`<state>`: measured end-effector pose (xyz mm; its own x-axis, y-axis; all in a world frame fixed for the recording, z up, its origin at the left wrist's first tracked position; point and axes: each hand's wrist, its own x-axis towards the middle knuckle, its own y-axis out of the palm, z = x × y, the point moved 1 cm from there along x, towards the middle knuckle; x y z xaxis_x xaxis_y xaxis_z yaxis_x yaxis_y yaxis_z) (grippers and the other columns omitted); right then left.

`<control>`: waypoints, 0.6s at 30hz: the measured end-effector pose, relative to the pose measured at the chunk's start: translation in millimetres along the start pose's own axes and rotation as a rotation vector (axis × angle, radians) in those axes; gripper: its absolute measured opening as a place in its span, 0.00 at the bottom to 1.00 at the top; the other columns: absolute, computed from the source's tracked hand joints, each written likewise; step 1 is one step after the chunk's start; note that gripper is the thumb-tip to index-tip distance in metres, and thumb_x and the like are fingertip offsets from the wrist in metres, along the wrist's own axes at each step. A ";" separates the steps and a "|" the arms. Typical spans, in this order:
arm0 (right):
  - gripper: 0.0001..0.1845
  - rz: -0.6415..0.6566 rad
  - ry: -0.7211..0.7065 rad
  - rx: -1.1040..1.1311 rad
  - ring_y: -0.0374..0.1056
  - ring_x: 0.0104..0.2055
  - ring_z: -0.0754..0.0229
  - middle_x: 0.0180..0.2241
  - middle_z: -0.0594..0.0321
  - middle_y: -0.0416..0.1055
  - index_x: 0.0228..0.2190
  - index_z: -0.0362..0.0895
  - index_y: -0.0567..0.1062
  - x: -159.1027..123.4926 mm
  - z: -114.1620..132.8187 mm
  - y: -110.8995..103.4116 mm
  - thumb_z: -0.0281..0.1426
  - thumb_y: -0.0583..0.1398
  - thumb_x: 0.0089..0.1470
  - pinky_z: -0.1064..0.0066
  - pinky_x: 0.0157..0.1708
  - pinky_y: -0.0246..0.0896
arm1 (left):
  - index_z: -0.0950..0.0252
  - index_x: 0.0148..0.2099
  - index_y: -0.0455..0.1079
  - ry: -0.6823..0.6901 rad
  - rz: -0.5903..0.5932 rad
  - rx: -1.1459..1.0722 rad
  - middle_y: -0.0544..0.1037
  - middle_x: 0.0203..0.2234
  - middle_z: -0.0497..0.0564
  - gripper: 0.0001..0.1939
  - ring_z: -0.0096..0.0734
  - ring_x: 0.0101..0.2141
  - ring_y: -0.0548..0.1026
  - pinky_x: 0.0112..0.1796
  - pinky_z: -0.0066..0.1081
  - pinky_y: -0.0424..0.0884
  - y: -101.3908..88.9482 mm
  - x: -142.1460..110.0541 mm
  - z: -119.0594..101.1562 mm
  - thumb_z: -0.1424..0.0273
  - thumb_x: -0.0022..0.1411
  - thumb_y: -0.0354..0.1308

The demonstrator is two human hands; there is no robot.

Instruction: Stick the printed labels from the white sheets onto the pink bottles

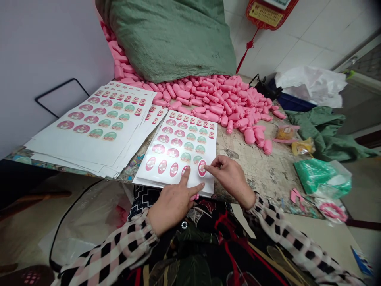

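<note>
My right hand [230, 176] pinches the edge of an oval pink-and-white sticker [202, 168] between thumb and forefinger. The sticker is at the lower right of a white sticker sheet [205, 180]; whether it is fully off the backing I cannot tell. On the same sheet's lower edge, my left hand [175, 200] rests with forefinger and thumb stretched out, the fingertip on another oval sticker. Its other fingers are hidden underneath. A bit of a small pink piece [195, 197], probably a bottle like those on the table, peeks out below the left thumb, seemingly held in the palm.
A larger stack of sticker sheets [98, 149] lies at left. Behind, many small pink bottles [208, 95] spill from a green sack [178, 39] across the worn table [264, 167]. Small plastic packets [303, 147] and a green tissue pack [315, 176] lie at right.
</note>
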<state>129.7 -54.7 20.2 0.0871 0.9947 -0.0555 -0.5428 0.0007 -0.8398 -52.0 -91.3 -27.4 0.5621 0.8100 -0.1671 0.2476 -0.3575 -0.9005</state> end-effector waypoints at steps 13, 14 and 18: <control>0.17 0.020 0.035 0.809 0.57 0.23 0.66 0.20 0.69 0.65 0.21 0.44 0.69 -1.5 -19.3 1.9 0.42 0.67 0.40 0.72 0.25 0.52 | 0.63 0.53 0.65 -0.365 -0.113 -1.750 0.74 0.29 0.52 0.24 0.26 0.23 0.70 0.23 0.26 0.65 -32.3 1.2 -2.9 0.54 0.61 0.50; 0.17 0.029 0.022 0.844 0.57 0.23 0.67 0.20 0.69 0.65 0.21 0.43 0.69 -3.3 -14.1 1.1 0.41 0.67 0.40 0.72 0.26 0.52 | 0.64 0.51 0.65 -0.385 -0.095 -1.898 0.73 0.27 0.51 0.23 0.24 0.22 0.69 0.23 0.25 0.65 -33.7 8.0 -4.6 0.55 0.61 0.50; 0.15 0.034 -0.041 0.843 0.58 0.25 0.66 0.22 0.69 0.65 0.22 0.43 0.70 -9.7 2.7 0.2 0.39 0.67 0.41 0.72 0.27 0.54 | 0.62 0.46 0.67 -0.397 -0.109 -2.177 0.73 0.33 0.49 0.15 0.24 0.26 0.71 0.26 0.26 0.68 -37.8 31.3 -10.8 0.59 0.60 0.54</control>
<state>126.5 -64.0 22.0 0.0379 0.9985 -0.0402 -0.9877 0.0313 -0.1534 -35.2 -57.4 5.7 0.4166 0.7811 -0.4651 0.6532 0.0986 0.7507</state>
